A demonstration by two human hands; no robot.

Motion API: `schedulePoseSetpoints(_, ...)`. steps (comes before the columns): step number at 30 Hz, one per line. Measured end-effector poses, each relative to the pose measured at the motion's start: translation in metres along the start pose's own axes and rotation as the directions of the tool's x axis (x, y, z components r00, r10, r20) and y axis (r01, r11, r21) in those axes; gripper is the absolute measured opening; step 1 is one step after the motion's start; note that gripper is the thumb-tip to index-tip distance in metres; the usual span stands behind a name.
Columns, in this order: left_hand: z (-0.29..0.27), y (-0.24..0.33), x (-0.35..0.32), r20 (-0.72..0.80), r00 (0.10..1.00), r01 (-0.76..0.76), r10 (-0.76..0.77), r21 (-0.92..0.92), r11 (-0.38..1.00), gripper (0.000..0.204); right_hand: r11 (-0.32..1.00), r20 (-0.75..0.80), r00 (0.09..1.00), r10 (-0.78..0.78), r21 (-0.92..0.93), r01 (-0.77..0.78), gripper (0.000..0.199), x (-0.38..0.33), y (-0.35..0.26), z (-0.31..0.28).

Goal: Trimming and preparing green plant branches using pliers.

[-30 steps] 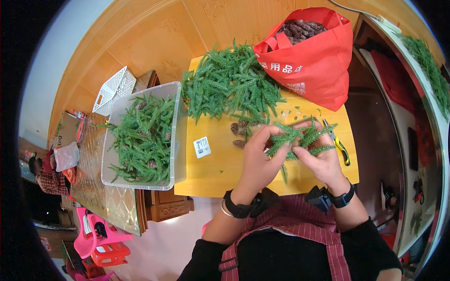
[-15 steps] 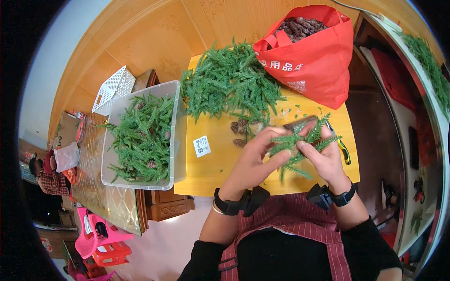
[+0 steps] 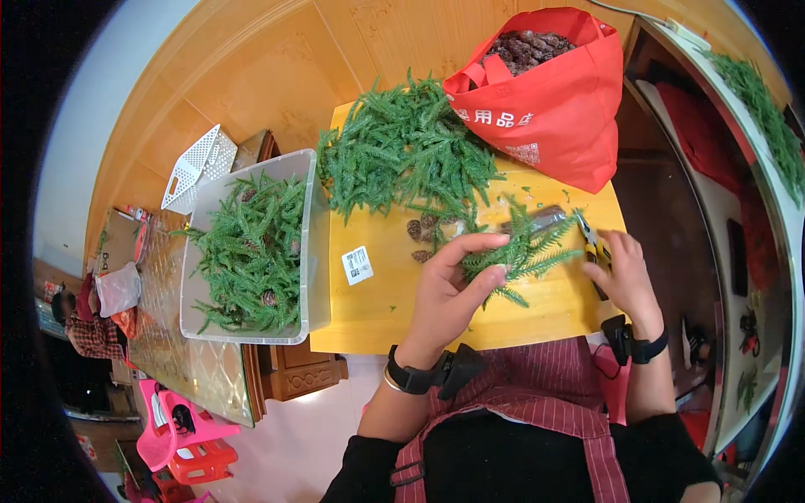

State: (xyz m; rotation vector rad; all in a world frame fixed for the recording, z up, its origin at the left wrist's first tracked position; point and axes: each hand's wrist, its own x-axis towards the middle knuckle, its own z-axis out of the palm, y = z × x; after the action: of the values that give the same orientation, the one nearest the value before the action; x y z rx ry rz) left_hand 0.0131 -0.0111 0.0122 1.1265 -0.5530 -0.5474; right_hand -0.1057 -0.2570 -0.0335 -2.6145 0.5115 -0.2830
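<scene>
My left hand (image 3: 457,289) pinches a green artificial pine sprig (image 3: 528,251) between thumb and fingers, above the front of the yellow table. To its right, my right hand (image 3: 629,281) has thumb and fingers around the handles of a pair of pliers (image 3: 593,250) with yellow and black grips. The pliers' jaws point away from me. Beyond the sprig lies a clear plastic packet (image 3: 549,218), partly covered by it. Several small brown pine cones (image 3: 422,255) rest on the table left of the sprig.
A heap of green sprigs (image 3: 402,151) covers the table's far left. Behind right stands a red bag (image 3: 545,117) full of pine cones. At left is a clear plastic bin (image 3: 314,251) holding sprigs with cones. A white label (image 3: 357,266) lies on the yellow table (image 3: 377,323).
My right hand has let go of the sprig and moved right to the pliers, whose handles have shifted. The left hand keeps the sprig.
</scene>
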Motion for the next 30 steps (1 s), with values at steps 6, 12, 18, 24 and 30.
schedulePoseSetpoints(6,-0.004,-0.004,0.001,0.036,0.963,-0.262,0.268,0.379,0.888,0.029,0.995,0.073,0.995,0.066,-0.086,-0.06,0.061,-0.011,0.011,0.014)
schedulePoseSetpoints(12,-0.006,-0.002,-0.003,0.07,0.922,-0.366,0.381,0.48,0.797,0.026,0.985,-0.237,0.965,0.113,0.157,-0.077,0.024,-0.011,0.032,0.017)
schedulePoseSetpoints(18,0.0,0.002,-0.002,0.137,0.871,-0.444,0.472,0.631,0.636,0.021,0.301,0.017,1.0,0.003,0.954,-0.017,0.023,-0.035,0.002,-0.029)
schedulePoseSetpoints(24,-0.001,-0.003,-0.001,0.245,0.782,-0.564,0.574,0.671,0.482,0.022,0.665,0.187,0.914,-0.361,0.739,0.111,0.022,-0.037,-0.052,-0.06)
schedulePoseSetpoints(30,0.001,0.0,-0.004,0.253,0.77,-0.571,0.585,0.682,0.457,0.022,0.797,0.159,0.928,-0.336,0.573,0.191,0.02,-0.033,-0.059,-0.055)
